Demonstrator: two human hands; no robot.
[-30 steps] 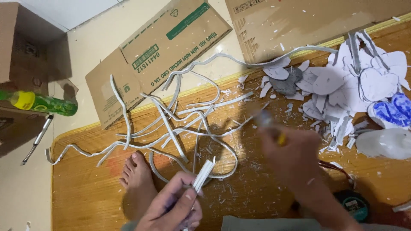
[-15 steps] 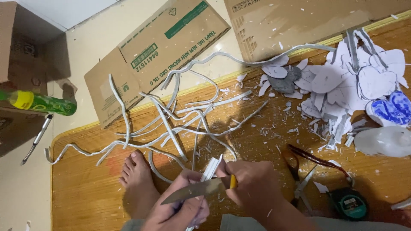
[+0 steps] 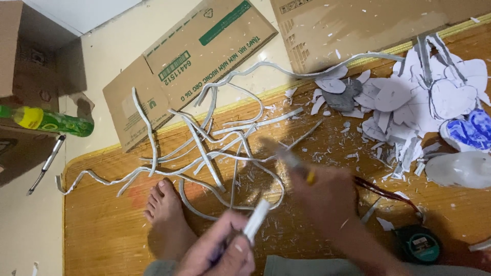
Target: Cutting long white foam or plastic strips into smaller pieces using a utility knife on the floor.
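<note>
White foam strip point(image 3: 257, 222), stiff and flat, pinched upright in left hand point(image 3: 217, 253) fingers, just right of the bare foot point(image 3: 164, 217); right hand point(image 3: 327, 197) fingers clamped round a blurred yellow-collared knife point(image 3: 291, 161). Woven bamboo mat point(image 3: 102, 235) under curled white offcuts point(image 3: 204, 148) beyond the foot. Flattened cardboard point(image 3: 189, 61) farther off, cut paper hearts point(image 3: 440, 97) to its right.

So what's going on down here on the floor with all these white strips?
A person sits on a woven mat, one bare foot out. The left hand holds a short white strip; the right hand holds a blurred knife beyond it. Long curled white strips and heart-shaped cutouts lie around.
</note>
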